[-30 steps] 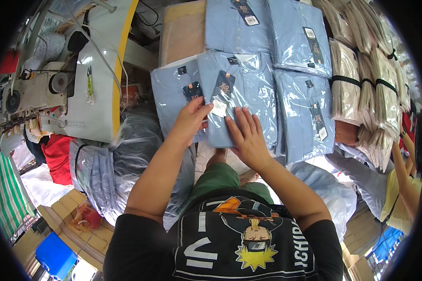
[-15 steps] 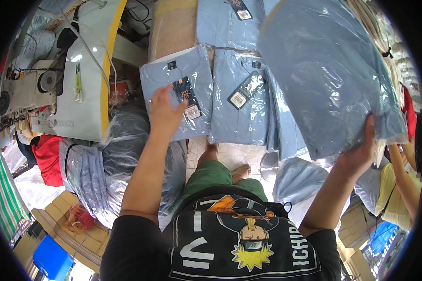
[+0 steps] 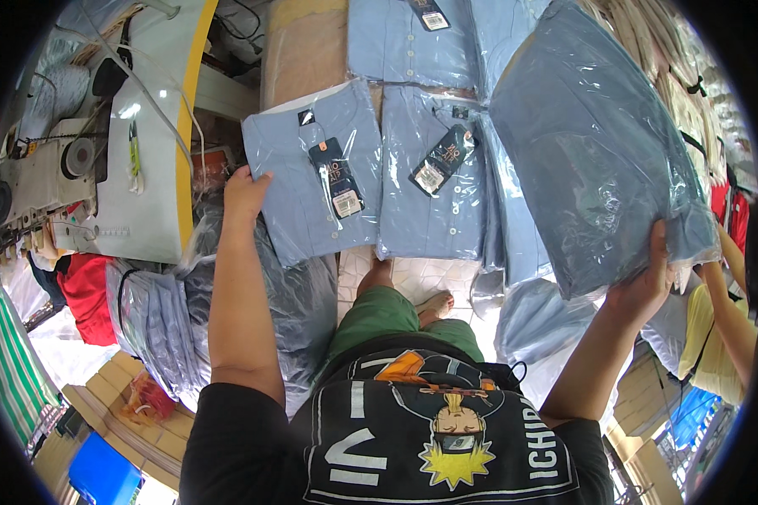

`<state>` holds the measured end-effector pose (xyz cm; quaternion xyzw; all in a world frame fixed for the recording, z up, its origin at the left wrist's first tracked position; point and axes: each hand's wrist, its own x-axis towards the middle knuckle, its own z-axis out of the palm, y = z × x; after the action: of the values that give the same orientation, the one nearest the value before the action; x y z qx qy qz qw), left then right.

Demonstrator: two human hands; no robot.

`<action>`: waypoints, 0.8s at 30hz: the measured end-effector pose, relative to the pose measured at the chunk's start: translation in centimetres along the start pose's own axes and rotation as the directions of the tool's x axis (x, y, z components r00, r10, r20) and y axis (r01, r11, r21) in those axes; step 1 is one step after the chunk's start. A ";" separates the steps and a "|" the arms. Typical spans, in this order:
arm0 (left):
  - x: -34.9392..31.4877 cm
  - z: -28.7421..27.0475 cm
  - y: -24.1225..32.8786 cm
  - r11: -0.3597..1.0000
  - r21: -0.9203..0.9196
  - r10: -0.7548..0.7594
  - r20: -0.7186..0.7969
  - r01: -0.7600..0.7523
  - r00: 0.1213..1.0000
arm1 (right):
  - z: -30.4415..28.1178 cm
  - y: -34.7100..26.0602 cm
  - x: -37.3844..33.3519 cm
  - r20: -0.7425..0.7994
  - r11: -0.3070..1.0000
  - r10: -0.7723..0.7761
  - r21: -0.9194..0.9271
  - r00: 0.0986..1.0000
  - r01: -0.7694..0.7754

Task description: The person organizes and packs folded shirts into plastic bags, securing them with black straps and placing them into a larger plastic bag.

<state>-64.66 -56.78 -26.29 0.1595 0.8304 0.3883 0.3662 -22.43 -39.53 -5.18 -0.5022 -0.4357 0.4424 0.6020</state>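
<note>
My left hand (image 3: 248, 195) closes on the left edge of a light blue shirt (image 3: 299, 219) folded in a clear bag, thumb on top; its other fingers are partly hidden. A dark hang tag (image 3: 335, 172) lies on that shirt. Just to its right is another bagged blue shirt (image 3: 421, 223) with a slanted dark tag (image 3: 444, 160). On the right, my right hand (image 3: 644, 282) grips the lower end of a bagged blue garment (image 3: 594, 151), held up with its plain side showing.
More bagged blue shirts (image 3: 383, 42) lie at the far side. A machine with a white, yellow-edged table (image 3: 147, 198) stands on the left, above large plastic-wrapped bundles (image 3: 236, 295). At the right edge is another person's arm (image 3: 728, 324). Cardboard boxes (image 3: 118, 404) sit lower left.
My left hand has moved from the shirt's tag to its left edge, and that shirt has shifted slightly left. The garment in my right hand has tilted and dropped a little.
</note>
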 end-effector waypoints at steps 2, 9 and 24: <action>0.2 0.1 0.3 0.988 -0.151 -0.036 -0.034 0.031 0.999 | 0.3 0.1 -0.3 -0.014 1.000 0.006 -0.019 1.000 -0.006; 2.1 -0.4 2.2 0.997 -0.063 0.051 -0.049 -0.054 0.998 | 1.3 0.8 -1.9 0.002 0.992 0.008 -0.125 1.000 -0.008; 2.5 -1.2 2.7 0.991 -0.103 -0.078 0.114 0.090 0.990 | 4.6 12.8 -12.8 0.872 0.318 0.292 -0.476 0.393 0.820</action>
<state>-67.29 -54.28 -24.99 0.1254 0.7928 0.4076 0.4353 -30.99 -49.58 -18.32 -0.3288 -0.9283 0.1720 -0.0233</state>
